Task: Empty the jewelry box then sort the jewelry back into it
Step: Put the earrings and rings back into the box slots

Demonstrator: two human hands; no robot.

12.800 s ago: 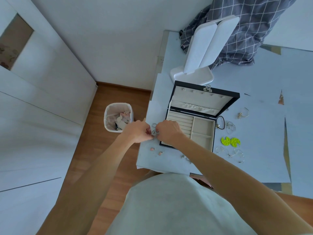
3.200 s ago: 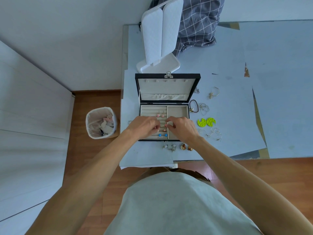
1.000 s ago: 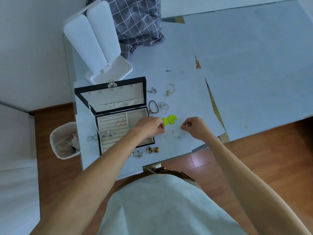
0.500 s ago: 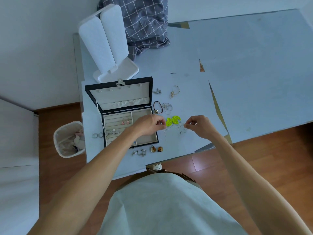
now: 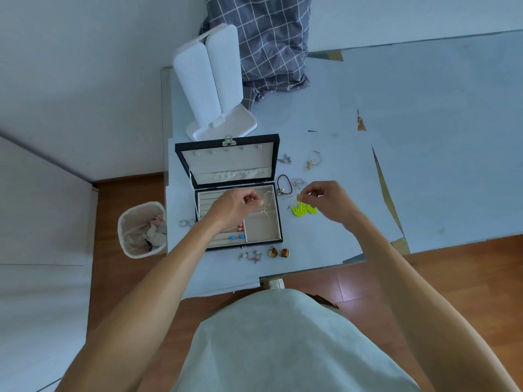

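Home bedroom: wood floor point(image 5: 124, 281), wastebasket point(image 5: 141, 230), checked bedding point(image 5: 268, 49).

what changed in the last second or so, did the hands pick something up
Yes. Both hands lifted thin wire earrings off the table. The left hand carried its gold wire earring over the jewelry box, and the right hand rose above the neon yellow earrings, pinching something too thin to make out. The yellow pair, the brown round earrings and the blue studs stayed put.
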